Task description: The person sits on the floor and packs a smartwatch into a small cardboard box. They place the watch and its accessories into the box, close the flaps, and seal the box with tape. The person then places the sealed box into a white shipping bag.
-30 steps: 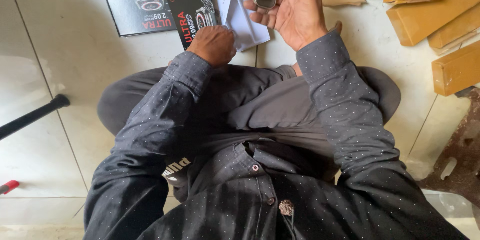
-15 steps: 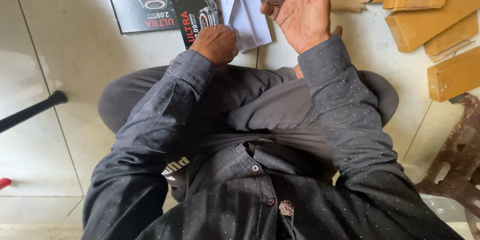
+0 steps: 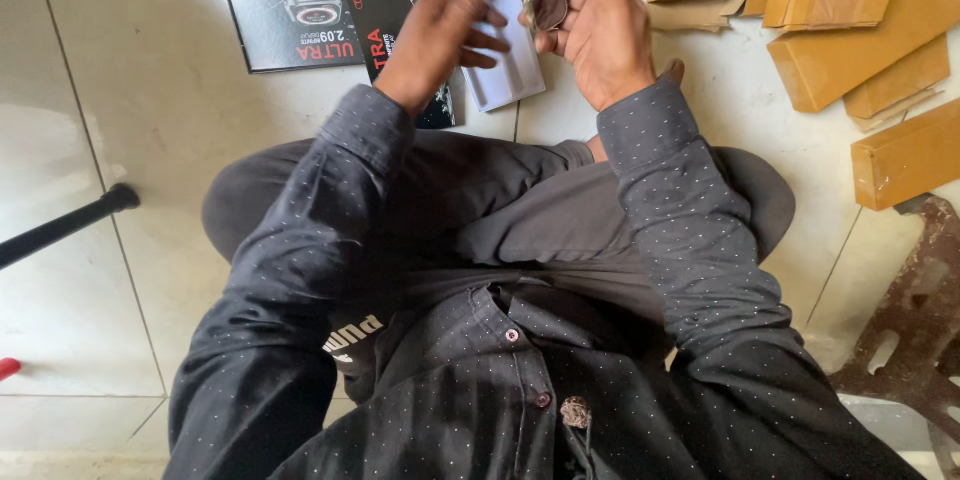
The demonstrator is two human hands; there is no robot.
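My right hand (image 3: 600, 25) is raised and holds a small dark smartwatch body (image 3: 547, 2) between thumb and fingers. My left hand (image 3: 440, 35) has lifted off the floor and hovers just left of the watch, fingers loosely spread toward it, holding nothing. Beneath both hands a white plastic insert tray (image 3: 500, 60) lies on the tiled floor. Black watch boxes (image 3: 290, 30) with red lettering lie to the left of it.
Several brown cardboard cartons (image 3: 860, 30) lie scattered at the right. A rusty metal bracket (image 3: 910, 320) sits at the lower right. A black rod (image 3: 60, 225) and a red tip (image 3: 8, 368) lie at the left. My crossed legs fill the middle.
My left hand rose from the black box and moved right toward the watch. My right hand stayed raised, turning the watch slightly.
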